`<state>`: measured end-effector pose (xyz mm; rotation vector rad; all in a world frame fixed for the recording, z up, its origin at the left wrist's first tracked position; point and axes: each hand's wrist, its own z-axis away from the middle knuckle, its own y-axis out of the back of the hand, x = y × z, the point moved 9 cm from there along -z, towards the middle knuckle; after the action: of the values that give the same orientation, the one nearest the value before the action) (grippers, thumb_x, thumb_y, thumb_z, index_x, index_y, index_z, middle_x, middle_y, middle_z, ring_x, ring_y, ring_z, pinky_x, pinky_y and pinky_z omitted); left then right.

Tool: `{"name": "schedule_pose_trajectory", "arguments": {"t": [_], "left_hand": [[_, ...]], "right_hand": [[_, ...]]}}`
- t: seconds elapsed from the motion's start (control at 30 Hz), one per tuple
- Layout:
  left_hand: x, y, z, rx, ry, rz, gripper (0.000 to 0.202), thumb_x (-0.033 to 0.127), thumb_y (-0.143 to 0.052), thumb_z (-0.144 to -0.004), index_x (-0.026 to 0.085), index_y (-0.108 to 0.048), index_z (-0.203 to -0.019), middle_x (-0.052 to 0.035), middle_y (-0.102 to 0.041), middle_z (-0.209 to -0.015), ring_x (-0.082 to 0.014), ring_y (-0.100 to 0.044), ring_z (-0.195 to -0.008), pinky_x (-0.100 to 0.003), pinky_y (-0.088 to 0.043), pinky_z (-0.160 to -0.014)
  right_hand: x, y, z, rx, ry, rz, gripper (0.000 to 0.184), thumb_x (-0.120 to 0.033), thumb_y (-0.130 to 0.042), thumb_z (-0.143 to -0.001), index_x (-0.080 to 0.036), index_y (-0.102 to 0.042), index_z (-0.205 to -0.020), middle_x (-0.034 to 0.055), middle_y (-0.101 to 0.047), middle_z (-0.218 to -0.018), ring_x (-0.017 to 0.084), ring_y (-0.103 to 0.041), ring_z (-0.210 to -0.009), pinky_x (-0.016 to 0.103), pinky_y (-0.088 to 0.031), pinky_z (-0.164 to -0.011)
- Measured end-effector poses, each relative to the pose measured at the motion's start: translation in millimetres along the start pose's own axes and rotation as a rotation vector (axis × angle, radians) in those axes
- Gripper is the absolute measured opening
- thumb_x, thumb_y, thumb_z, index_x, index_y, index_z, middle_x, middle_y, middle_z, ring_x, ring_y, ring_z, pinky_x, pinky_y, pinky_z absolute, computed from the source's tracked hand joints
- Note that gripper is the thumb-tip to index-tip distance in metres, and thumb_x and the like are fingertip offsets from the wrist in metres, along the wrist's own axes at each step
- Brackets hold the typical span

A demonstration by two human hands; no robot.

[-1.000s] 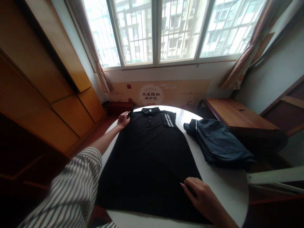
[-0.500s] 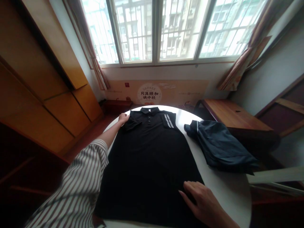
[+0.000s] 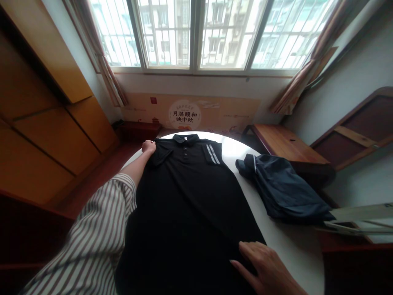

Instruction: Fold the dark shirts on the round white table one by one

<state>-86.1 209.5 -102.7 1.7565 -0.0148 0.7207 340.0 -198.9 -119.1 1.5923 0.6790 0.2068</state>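
Observation:
A black polo shirt (image 3: 187,205) lies spread face up on a round white table (image 3: 291,250), its collar at the far side. A striped patch on its chest pocket (image 3: 212,154) shows pale. My left hand (image 3: 149,146), in a striped sleeve, curls at the shirt's far left shoulder, next to the flattened short sleeve (image 3: 160,156). My right hand (image 3: 265,266) rests with spread fingers at the shirt's near right edge. The shirt's lower part runs out of view at the bottom.
A folded dark navy garment (image 3: 284,190) lies on the table to the right of the shirt. A wooden bench (image 3: 285,141) stands beyond the table's far right side. Wooden cabinets (image 3: 52,123) line the left wall, and a barred window (image 3: 196,35) fills the far wall.
The short sleeve has gone from tucked to lying flat, and my left hand has moved outward to the shirt's shoulder corner. My right hand has shifted slightly nearer, and the whole view has tilted.

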Motion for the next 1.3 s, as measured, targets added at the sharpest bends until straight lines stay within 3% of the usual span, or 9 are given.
{"name": "schedule_pose_trajectory", "arguments": {"t": [0.23,0.37,0.47,0.6,0.7,0.8,1.03,1.2,1.3], "left_hand": [[50,1.2,50,0.028,-0.347,-0.053,0.036,0.019,-0.046,-0.094,0.01,-0.06,-0.126,-0.0216,-0.053,-0.136,-0.0343,-0.048,-0.126,-0.046,-0.037,-0.105],[78,-7.7,123,-0.06,-0.624,-0.072,0.033,0.021,-0.05,-0.094,0.013,-0.061,-0.124,-0.0167,-0.052,-0.138,-0.0312,-0.047,-0.128,-0.044,-0.032,-0.11],[87,3.9,198,-0.141,-0.893,-0.079,0.028,0.022,-0.046,-0.097,0.013,-0.06,-0.12,-0.0151,-0.057,-0.127,-0.0268,-0.053,-0.118,-0.038,-0.039,-0.103],[66,32.3,309,-0.488,-1.163,-0.049,0.023,0.033,-0.042,-0.101,0.018,-0.059,-0.097,-0.0057,-0.062,-0.094,-0.0176,-0.06,-0.082,-0.028,-0.045,-0.077],[37,60.6,387,-0.703,-1.291,-0.025,0.027,0.045,-0.053,-0.095,0.019,-0.056,-0.089,-0.0033,-0.061,-0.087,-0.017,-0.058,-0.078,-0.029,-0.042,-0.072],[10,77.7,441,-0.78,-1.308,-0.035,0.042,0.058,-0.07,-0.079,0.021,-0.055,-0.093,-0.0028,-0.061,-0.09,-0.0195,-0.057,-0.081,-0.032,-0.042,-0.075],[-20,78.4,493,-0.552,-1.383,-0.176,0.016,0.027,-0.066,-0.088,0.018,-0.054,-0.093,-0.0028,-0.062,-0.085,-0.018,-0.056,-0.074,-0.031,-0.042,-0.063],[-26,78.2,493,-0.564,-1.377,-0.133,0.012,0.017,-0.064,-0.089,0.018,-0.053,-0.093,-0.0017,-0.063,-0.084,-0.0156,-0.057,-0.07,-0.03,-0.044,-0.057],[-27,82.8,495,-0.602,-1.402,-0.088,0.01,0.015,-0.062,-0.09,0.019,-0.053,-0.089,-0.0012,-0.062,-0.08,-0.0142,-0.056,-0.064,-0.029,-0.044,-0.053]], "right_hand": [[2,11,-19,-0.078,0.011,-0.03,0.024,-0.039,-0.057,-0.095,-0.024,-0.057,-0.077,-0.0015,-0.06,-0.063,0.015,-0.058,-0.053,0.029,-0.034,-0.053],[16,42,-87,0.001,-0.031,0.025,0.03,-0.03,-0.044,-0.101,-0.021,-0.058,-0.076,0.0034,-0.062,-0.074,0.016,-0.06,-0.068,0.029,-0.039,-0.064],[37,55,-160,-0.009,-0.054,0.014,0.023,-0.028,-0.047,-0.099,-0.019,-0.064,-0.085,0.0063,-0.064,-0.089,0.018,-0.061,-0.083,0.028,-0.043,-0.075],[117,63,-239,0.02,-0.458,0.0,0.017,-0.025,-0.053,-0.095,-0.014,-0.067,-0.095,0.0122,-0.065,-0.105,0.022,-0.061,-0.1,0.028,-0.042,-0.087],[169,60,-272,0.02,-0.638,-0.02,0.023,-0.025,-0.061,-0.091,-0.006,-0.066,-0.102,0.0206,-0.065,-0.106,0.03,-0.059,-0.107,0.034,-0.045,-0.089],[207,53,-286,0.005,-0.763,-0.085,0.035,-0.034,-0.062,-0.092,-0.001,-0.065,-0.102,0.0228,-0.066,-0.098,0.031,-0.063,-0.097,0.036,-0.05,-0.079],[231,33,-311,0.012,-0.842,-0.254,0.039,-0.034,-0.067,-0.089,0.001,-0.062,-0.106,0.0193,-0.067,-0.089,0.022,-0.064,-0.07,0.031,-0.051,-0.059],[227,31,-323,0.099,-0.791,-0.26,0.032,-0.021,-0.068,-0.084,-0.001,-0.062,-0.108,0.0212,-0.067,-0.105,0.024,-0.064,-0.091,0.027,-0.049,-0.07],[222,40,-323,0.167,-0.74,-0.25,0.029,-0.017,-0.051,-0.091,0.001,-0.06,-0.111,0.0214,-0.063,-0.114,0.027,-0.059,-0.109,0.026,-0.043,-0.083]]}}
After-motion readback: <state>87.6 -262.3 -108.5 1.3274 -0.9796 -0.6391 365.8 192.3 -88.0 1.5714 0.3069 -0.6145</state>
